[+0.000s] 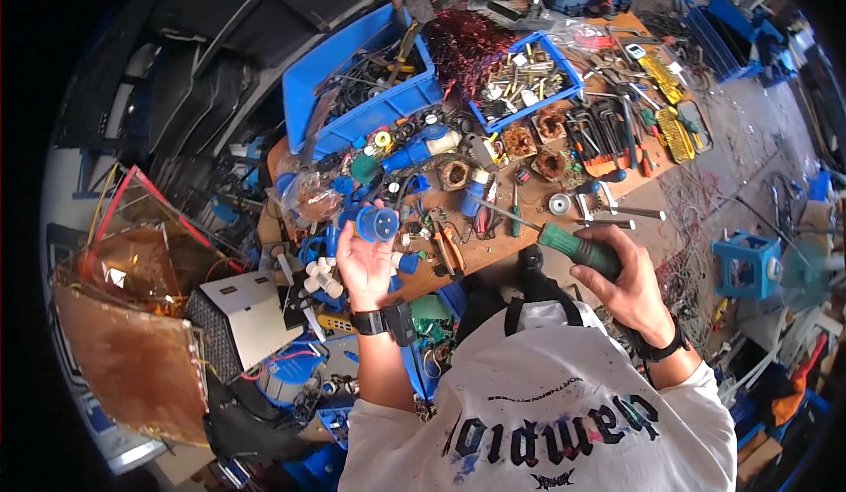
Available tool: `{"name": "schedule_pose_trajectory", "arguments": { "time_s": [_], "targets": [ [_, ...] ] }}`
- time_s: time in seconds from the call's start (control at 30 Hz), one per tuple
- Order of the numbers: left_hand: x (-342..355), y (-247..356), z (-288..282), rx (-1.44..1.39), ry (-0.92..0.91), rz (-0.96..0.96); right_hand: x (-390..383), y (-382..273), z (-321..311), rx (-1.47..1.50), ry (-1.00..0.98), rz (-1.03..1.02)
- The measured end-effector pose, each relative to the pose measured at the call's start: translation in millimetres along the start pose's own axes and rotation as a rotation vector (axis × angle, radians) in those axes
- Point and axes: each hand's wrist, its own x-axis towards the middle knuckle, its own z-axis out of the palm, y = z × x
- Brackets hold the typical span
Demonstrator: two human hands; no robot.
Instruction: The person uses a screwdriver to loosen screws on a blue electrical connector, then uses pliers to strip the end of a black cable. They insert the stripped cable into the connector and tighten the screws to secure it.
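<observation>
My left hand [363,273], palm up, is closed round a blue round industrial plug [382,223], its pin face turned up and to the right. My right hand [633,282] grips a large screwdriver by its green handle [577,250]. The screwdriver's long shaft points up and left over the table, its tip apart from the held plug, near a blue-and-white connector [474,192]. Orange-handled pliers [449,247] and a small green-handled screwdriver [515,221] lie between my hands. Another blue-and-white connector [423,149] lies farther back.
On the wooden table [493,250] stand a large blue bin [374,126] of tools and a blue tray [527,111] of metal parts. Hex keys [599,135] and other tools lie at right. A blue stool [747,263] stands beyond the table; brown sheets [132,360] lean at left.
</observation>
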Motion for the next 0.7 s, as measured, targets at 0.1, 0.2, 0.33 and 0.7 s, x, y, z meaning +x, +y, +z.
{"name": "schedule_pose_trajectory", "arguments": {
  "time_s": [0.1, 0.2, 0.33, 0.7],
  "targets": [
    [-15, 1, 8, -0.196, 0.063, -0.005, 9, -3, 1, 0.031, -0.102, 0.006],
    [-27, 1, 10, -0.279, 0.109, -0.013, 15, -2, 9, 0.048, -0.178, -0.047],
    [-46, -1, 14, -0.566, 0.072, -0.142, 19, -10, 26, 0.141, -0.297, -0.128],
    [-73, 20, 10, -0.759, 0.031, -0.245, 6, -81, 89, -0.007, -0.388, -0.278]
  ]
}}
